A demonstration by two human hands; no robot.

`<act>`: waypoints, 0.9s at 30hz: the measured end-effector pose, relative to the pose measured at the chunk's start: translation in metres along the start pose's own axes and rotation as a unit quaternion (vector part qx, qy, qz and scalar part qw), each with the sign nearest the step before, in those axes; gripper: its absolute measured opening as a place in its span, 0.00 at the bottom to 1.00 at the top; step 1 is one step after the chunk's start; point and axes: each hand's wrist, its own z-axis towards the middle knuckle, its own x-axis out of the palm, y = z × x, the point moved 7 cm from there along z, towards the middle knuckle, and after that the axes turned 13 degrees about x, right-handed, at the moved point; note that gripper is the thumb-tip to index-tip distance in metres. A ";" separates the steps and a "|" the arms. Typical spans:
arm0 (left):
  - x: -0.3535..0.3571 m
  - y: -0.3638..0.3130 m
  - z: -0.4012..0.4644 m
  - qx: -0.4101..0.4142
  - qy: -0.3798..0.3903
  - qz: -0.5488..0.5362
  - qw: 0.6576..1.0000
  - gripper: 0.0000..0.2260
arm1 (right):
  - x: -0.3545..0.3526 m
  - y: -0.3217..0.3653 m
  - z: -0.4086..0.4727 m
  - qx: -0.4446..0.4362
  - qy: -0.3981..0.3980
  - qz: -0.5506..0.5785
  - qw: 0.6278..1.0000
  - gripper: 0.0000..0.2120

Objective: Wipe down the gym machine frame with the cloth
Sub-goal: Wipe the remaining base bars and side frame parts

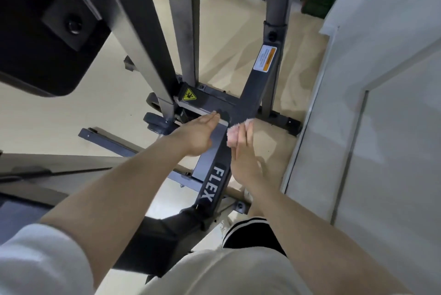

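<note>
Pink cloth (235, 134): showing only as a fuzzy, blurred bunch past the right fingers; most of it is lying hidden behind the hand, so its full shape is hard to make out.
Hidden parts: the frame's near end is disappearing under a black pad (164, 230) and the person's pale shirt (214, 273); the uprights (186, 20) are being cut off by the top edge; a dark padded block (45, 27) is covering the upper left.
Gym machine frame (216, 170): standing on the beige floor (59, 113), beside a white door (386, 127) on the right.
Long axis: the dark beam lettered FLEX is running from the person's lap away and slightly rightward to a cross joint, where another bar is branching off toward a white and orange label (265, 58).
Yellow warning sticker (189, 96): sitting on the joint at the foot of the uprights.
Right hand (243, 154): reaching along the beam's right side, its grip closing narrowly round the cloth, which is being held at the beam's right edge near the joint.
Left hand (198, 135): lying flat with straight fingers on the beam's top face, fingertips pointing toward the sticker, grasping nothing.
</note>
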 end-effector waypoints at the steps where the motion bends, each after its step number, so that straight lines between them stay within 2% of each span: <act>1: -0.001 0.002 -0.001 -0.004 0.002 -0.017 1.000 0.30 | -0.004 0.000 -0.006 -0.010 -0.010 0.000 1.000 0.25; 3: -0.005 0.010 -0.003 -0.023 -0.006 -0.028 0.999 0.30 | -0.034 0.007 -0.002 -0.031 -0.025 0.056 0.998 0.23; 5: -0.013 0.022 -0.002 -0.060 -0.032 -0.019 0.998 0.31 | -0.071 0.010 0.025 -0.009 -0.064 0.100 0.993 0.17; 7: -0.021 0.031 0.001 -0.087 -0.055 0.023 0.994 0.31 | -0.099 0.022 0.057 -0.005 -0.119 0.073 0.990 0.17; 8: -0.024 0.035 0.003 -0.098 -0.061 0.045 0.992 0.31 | -0.103 0.030 0.074 -0.006 -0.116 0.034 0.993 0.19; 10: -0.025 0.042 0.004 -0.115 -0.053 0.076 0.989 0.30 | -0.094 0.047 0.101 0.004 -0.065 -0.043 0.997 0.23; 12: -0.022 0.046 0.006 -0.107 -0.033 0.112 0.987 0.29 | -0.074 0.063 0.120 -0.002 0.002 -0.071 0.997 0.23; 14: -0.019 0.047 0.007 -0.083 -0.013 0.140 0.987 0.28 | -0.050 0.088 0.125 -0.052 0.078 -0.046 0.994 0.17; 17: -0.019 0.049 0.003 -0.093 -0.009 0.119 0.989 0.29 | -0.039 0.114 0.126 -0.122 0.119 -0.003 0.985 0.16; 20: -0.018 0.051 0.002 -0.114 0.003 0.092 0.989 0.31 | -0.038 0.093 0.128 -0.141 0.174 -0.043 0.974 0.17; 22: -0.017 0.053 0.002 -0.124 0.014 0.088 0.988 0.32 | -0.040 0.064 0.129 -0.093 0.185 -0.065 0.976 0.16; 24: -0.014 0.054 0.003 -0.129 0.025 0.098 0.986 0.33 | -0.043 0.065 0.134 -0.030 0.170 -0.004 0.985 0.14; 25: -0.014 0.054 0.002 -0.133 0.034 0.106 0.985 0.33 | -0.044 0.079 0.135 -0.017 0.172 0.065 0.983 0.12; 27: -0.015 0.053 0.002 -0.132 0.041 0.096 0.986 0.32 | -0.044 0.118 0.131 -0.033 0.203 0.205 0.957 0.12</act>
